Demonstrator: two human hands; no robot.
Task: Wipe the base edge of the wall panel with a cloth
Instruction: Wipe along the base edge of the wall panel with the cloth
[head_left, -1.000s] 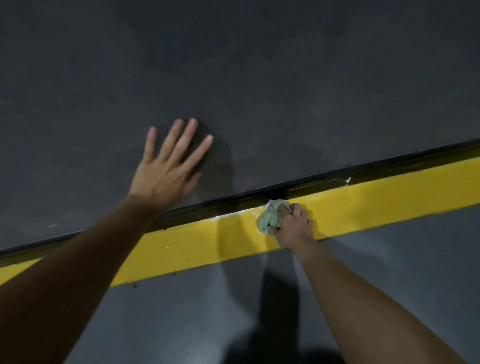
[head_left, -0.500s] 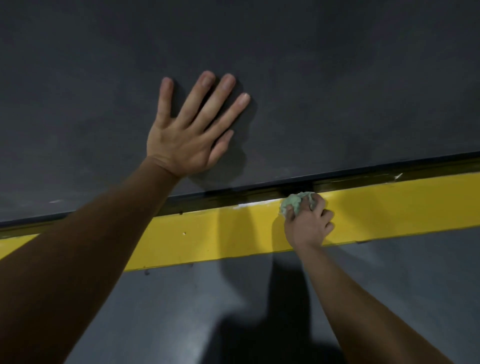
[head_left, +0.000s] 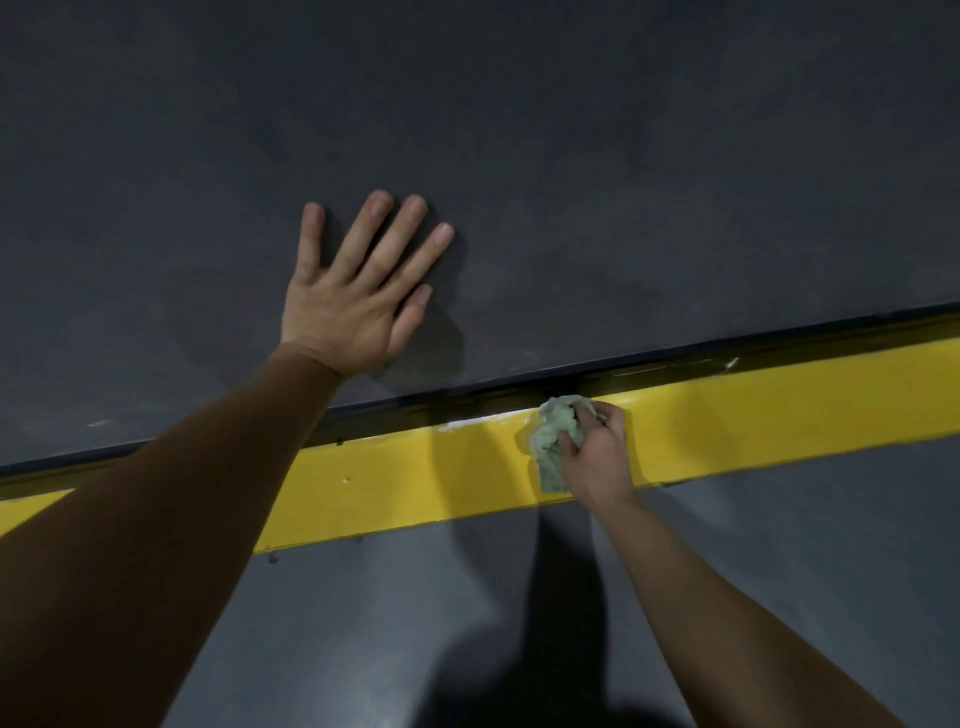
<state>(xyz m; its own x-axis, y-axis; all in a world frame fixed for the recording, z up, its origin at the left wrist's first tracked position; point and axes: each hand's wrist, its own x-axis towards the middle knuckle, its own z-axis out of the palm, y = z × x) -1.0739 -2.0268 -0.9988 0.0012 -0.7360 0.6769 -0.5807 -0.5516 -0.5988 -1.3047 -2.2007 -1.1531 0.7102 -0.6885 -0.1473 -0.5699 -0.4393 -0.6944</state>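
1. Bracing yourself, you are pressing your left hand (head_left: 353, 306) flat on the wall panel (head_left: 571, 182), fingers spread and holding nothing.
2. You are gripping the bunched green cloth (head_left: 551, 441) in your right hand (head_left: 597, 460), fingers curled round it, at the top of the yellow strip (head_left: 389, 483), just below the panel's base edge (head_left: 727, 353).
3. You are likely working toward the white smear (head_left: 467, 423) just to the left; pushing the cloth up into the dark gap should be serving you better than rubbing the yellow face.

L hand (head_left: 358, 306) flat, fingers spread; R hand (head_left: 597, 457) curled round cloth (head_left: 551, 441).
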